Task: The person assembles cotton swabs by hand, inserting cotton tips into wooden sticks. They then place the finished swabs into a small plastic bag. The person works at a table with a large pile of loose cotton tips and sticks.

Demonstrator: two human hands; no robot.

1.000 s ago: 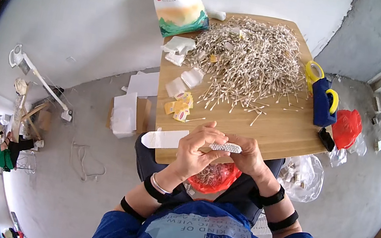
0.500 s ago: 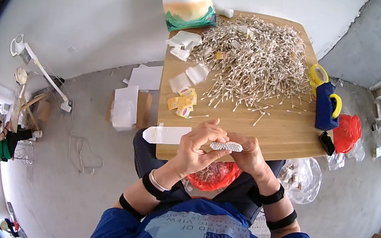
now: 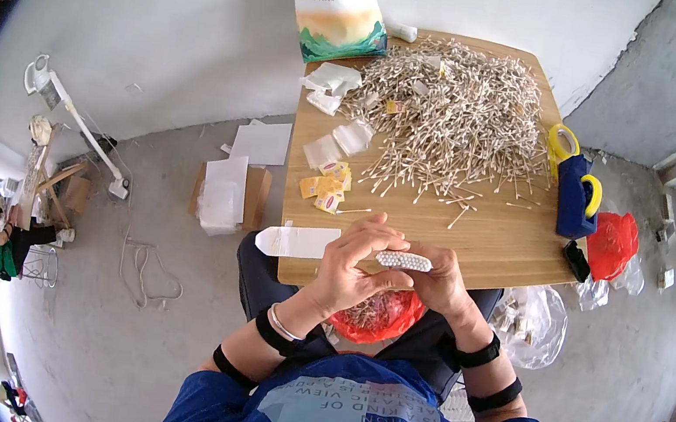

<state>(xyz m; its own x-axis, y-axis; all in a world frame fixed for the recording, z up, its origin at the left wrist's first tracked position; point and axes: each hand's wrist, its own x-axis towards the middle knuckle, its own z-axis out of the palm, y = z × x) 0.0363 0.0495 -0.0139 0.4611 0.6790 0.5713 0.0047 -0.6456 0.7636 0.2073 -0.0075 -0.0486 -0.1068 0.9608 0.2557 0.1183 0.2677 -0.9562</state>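
Observation:
A tight bundle of cotton swabs (image 3: 403,261) is held upright over the near edge of the table, its white tips facing up. My left hand (image 3: 354,265) closes on the bundle's left side, with thumb and fingers pressed around it. On the other side, my right hand (image 3: 439,282) grips the bundle too, fingers curled. The sticks below the tips are hidden by my hands. Beyond them a big heap of loose cotton swabs (image 3: 459,115) covers the far part of the wooden table (image 3: 492,244). A white card strip (image 3: 296,241) lies beside my left hand.
Yellow labels (image 3: 326,185) and clear plastic sleeves (image 3: 338,143) lie at the table's left. A printed bag (image 3: 341,22) stands at the back left. On the right edge sits a blue tape dispenser (image 3: 571,199). A red bag (image 3: 374,316) of swabs is below my hands.
The view has shifted slightly, so the table sits a little lower in it. Both hands still hold the swab bundle in nearly the same place, with only slight finger movement.

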